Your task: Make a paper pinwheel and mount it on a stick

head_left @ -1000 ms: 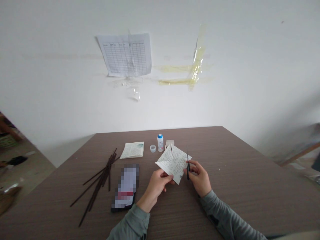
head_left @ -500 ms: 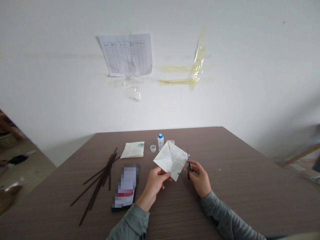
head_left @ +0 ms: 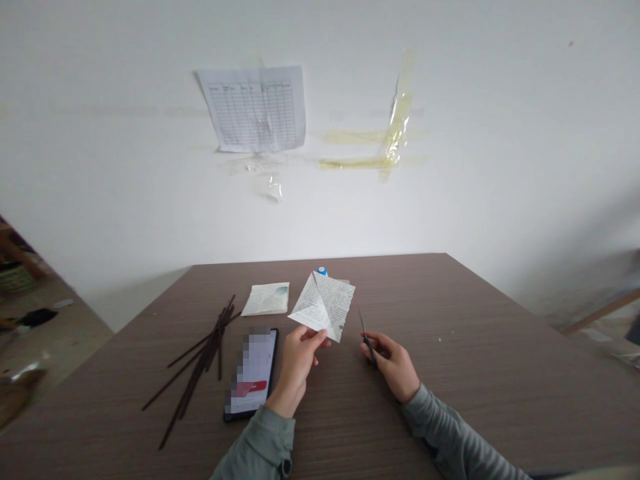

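A square of printed paper [head_left: 327, 303], creased along several lines, is pinched at its lower corner by my left hand [head_left: 303, 353]. It is held up above the table and hides most of a small bottle, of which the blue cap [head_left: 321, 271] shows over its top edge. My right hand [head_left: 393, 367] grips a pair of dark-handled scissors [head_left: 369, 345], blades pointing up and away from me. A short gap separates the blades from the paper's right edge.
Left of my hands lie a phone [head_left: 253, 373] and several thin dark sticks [head_left: 203, 357] in a loose pile. A stack of paper squares [head_left: 266, 299] is behind the phone. The brown table [head_left: 500, 373] meets a white wall with a taped sheet [head_left: 255, 110].
The paper in my left hand has moved left and away from me, now covering the bottle and the small open cap. The scissors in my right hand have drawn away from the paper's edge.
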Motion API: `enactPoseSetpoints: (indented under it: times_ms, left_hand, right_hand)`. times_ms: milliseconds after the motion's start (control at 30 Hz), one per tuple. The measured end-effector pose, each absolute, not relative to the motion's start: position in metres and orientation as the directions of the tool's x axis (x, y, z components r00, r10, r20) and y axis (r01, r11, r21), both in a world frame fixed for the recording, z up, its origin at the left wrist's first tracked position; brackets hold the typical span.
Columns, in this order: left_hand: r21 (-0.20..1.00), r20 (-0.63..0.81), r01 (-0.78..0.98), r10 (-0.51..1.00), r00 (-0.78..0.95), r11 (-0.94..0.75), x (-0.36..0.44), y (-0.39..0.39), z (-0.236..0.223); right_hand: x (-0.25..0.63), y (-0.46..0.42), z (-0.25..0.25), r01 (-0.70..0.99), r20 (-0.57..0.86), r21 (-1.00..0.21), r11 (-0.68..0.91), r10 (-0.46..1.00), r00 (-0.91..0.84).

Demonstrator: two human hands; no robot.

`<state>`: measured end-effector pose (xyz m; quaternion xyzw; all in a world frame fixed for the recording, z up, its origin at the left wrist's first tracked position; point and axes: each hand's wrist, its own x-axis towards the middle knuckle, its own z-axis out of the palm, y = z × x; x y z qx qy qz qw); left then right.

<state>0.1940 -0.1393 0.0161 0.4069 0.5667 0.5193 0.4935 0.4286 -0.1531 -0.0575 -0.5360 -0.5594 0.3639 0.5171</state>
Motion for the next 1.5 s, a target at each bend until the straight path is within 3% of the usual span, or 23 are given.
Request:
enactPoseSetpoints:
  times_ms: [733,1500]
  left_hand:
    - [0.993,-0.077,-0.111,0.959,-0.271,0.048,0.191,-0.137,0.016]
    - [0.992,-0.080,-0.114,0.951,-0.299,0.048,0.192,-0.136,0.022]
  right_hand:
    - [0.426,-0.169,-0.033,0.170,0.032,-0.983,0.071,0.974,-0.224]
    - [0.420,-0.172,-0.026,0.158,0.049,-0.983,0.097,0.957,-0.286]
